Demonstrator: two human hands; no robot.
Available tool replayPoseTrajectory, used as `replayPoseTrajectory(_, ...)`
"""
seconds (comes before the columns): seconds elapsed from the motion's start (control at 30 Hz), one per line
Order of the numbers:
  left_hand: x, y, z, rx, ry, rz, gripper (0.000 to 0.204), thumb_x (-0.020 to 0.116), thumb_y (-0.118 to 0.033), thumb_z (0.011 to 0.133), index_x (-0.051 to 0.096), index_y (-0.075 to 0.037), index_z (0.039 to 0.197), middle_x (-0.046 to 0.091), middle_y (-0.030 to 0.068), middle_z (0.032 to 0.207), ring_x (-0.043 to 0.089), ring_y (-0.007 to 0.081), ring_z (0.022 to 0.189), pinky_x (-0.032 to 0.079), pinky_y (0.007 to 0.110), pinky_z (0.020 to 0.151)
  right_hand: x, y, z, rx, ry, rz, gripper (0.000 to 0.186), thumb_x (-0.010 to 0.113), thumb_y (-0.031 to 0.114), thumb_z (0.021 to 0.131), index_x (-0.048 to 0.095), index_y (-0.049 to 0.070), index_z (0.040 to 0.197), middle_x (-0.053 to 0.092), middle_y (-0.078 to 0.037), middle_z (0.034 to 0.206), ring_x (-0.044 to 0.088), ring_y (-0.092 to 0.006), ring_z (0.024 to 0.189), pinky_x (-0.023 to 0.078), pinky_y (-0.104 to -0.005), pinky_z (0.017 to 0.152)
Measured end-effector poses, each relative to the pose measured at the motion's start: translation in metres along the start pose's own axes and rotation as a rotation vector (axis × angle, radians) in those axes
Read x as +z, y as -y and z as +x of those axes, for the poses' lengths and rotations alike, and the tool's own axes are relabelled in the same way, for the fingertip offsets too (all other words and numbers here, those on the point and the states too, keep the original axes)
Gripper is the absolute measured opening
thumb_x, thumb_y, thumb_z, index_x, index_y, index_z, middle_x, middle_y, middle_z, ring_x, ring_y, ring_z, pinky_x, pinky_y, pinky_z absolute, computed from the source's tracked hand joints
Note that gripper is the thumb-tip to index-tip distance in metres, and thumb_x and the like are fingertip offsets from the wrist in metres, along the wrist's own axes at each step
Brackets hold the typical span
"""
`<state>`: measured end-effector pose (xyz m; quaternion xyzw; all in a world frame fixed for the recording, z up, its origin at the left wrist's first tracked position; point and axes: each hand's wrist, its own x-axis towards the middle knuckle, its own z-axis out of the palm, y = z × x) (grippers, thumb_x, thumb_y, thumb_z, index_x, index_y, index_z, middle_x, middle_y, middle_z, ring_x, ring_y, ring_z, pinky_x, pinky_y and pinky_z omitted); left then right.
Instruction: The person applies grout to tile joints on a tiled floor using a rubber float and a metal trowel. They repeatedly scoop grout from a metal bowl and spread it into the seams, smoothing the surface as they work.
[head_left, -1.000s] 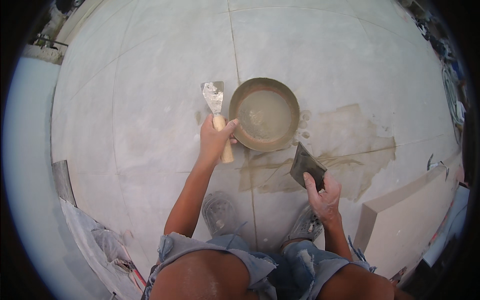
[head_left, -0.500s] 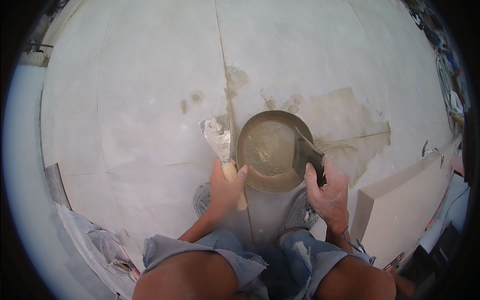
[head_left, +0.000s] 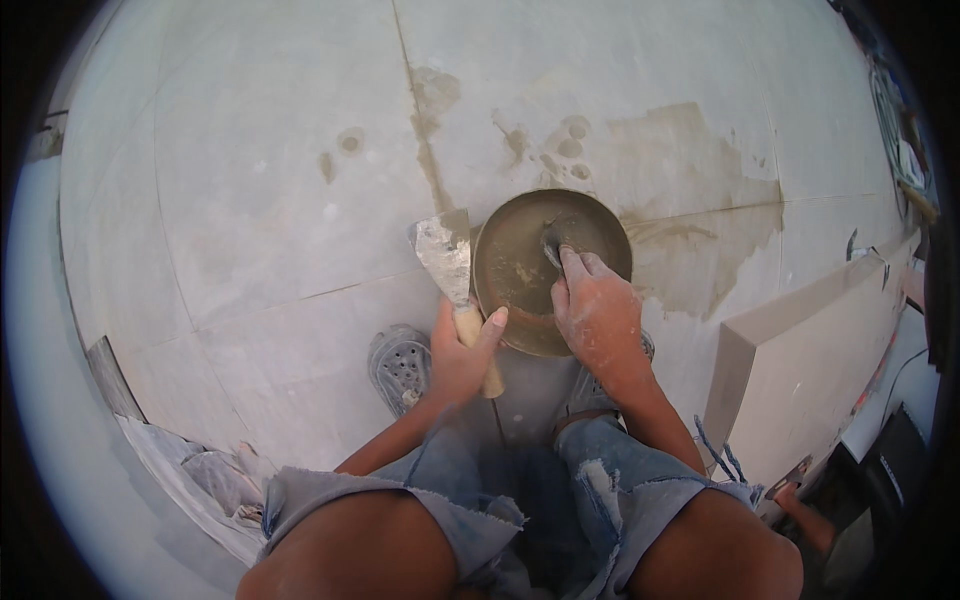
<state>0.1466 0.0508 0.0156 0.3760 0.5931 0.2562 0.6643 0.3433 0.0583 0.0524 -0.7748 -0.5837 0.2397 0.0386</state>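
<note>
My left hand point(head_left: 460, 365) is closed round the wooden handle of a putty knife point(head_left: 446, 258), its wide blade caked with dry filler and pointing away from me. The same hand's thumb rests on the near left rim of a round, shallow pan point(head_left: 489, 240), steadying it above the floor. Wet grey-brown paste point(head_left: 525, 275) coats the pan's inside. Reaching in from the right, my dusty right hand point(head_left: 602, 315) is closed on a dark scraper point(head_left: 552, 243) dipped into the pan. The hand covers most of that tool.
Damp brownish patches point(head_left: 690, 190) mark the pale jointed panel floor point(head_left: 280, 180) ahead. A thick beige slab point(head_left: 800, 350) stands at the right, near tools and cables. Crumpled sheeting point(head_left: 195, 480) lies at the lower left. My grey clogs point(head_left: 400, 365) are beneath the pan.
My right hand has swung left over the pan, taking the scraper from the right rim into the paste. The left hand keeps its grip; the view has shifted slightly.
</note>
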Motion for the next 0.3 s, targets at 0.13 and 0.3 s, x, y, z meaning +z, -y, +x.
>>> replayPoseTrajectory(0.13,-0.007,0.008,0.002,-0.031,0.025,-0.107,0.041,0.075,-0.018,0.103,0.050,-0.003,0.132,0.068,0.0094,0.112,0.070,0.0148,0.091,0.062,0.032,0.079,0.004,0.003,-0.006,-0.098,-0.060,0.093,0.040,0.068,0.013,0.095,0.069,0.004,0.134,0.072,-0.013,0.119,0.073,-0.0369,0.099,0.060,-0.0464,0.085)
replayPoseTrajectory(0.3,-0.016,0.024,0.007,-0.029,0.043,-0.093,0.046,0.078,-0.022,0.102,0.048,-0.005,0.132,0.067,0.0099,0.112,0.071,0.0156,0.093,0.063,0.033,0.081,0.011,-0.003,0.013,-0.085,-0.117,-0.090,0.044,0.070,0.019,0.094,0.069,0.009,0.136,0.069,-0.011,0.132,0.070,-0.0274,0.121,0.062,-0.0393,0.088)
